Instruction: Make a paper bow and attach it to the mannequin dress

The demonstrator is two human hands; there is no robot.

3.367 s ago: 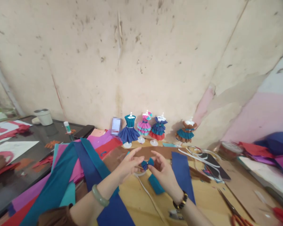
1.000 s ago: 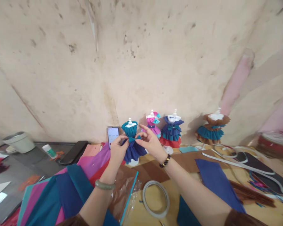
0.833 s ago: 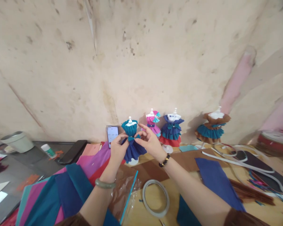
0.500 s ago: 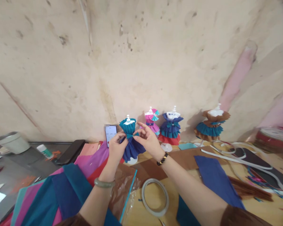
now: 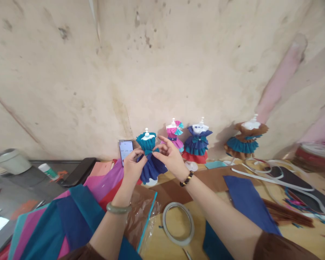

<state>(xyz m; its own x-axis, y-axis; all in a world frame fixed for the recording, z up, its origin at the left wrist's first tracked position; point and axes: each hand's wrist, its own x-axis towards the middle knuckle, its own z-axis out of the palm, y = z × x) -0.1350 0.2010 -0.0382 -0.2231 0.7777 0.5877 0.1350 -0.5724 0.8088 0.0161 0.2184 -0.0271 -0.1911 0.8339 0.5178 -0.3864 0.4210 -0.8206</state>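
A small white dress form wears a dress with a pleated teal top (image 5: 147,141) and a gathered navy skirt (image 5: 151,169). At its waist sits a teal bow (image 5: 151,152). My left hand (image 5: 133,164) pinches the bow's left side between thumb and fingers. The right end is pinched by the thumb and a finger of my right hand (image 5: 170,155), with the forefinger raised. The fingers partly cover the waist.
A phone (image 5: 126,151) showing a timer leans on the wall behind my left hand. Three other dressed forms, including a navy one (image 5: 199,141), stand to the right. A tape roll (image 5: 164,224), coloured sheets (image 5: 78,216) and a glue stick (image 5: 49,171) lie about.
The view has shifted slightly. Both hands stay at the waist, where more of the teal bow now shows between the fingers.
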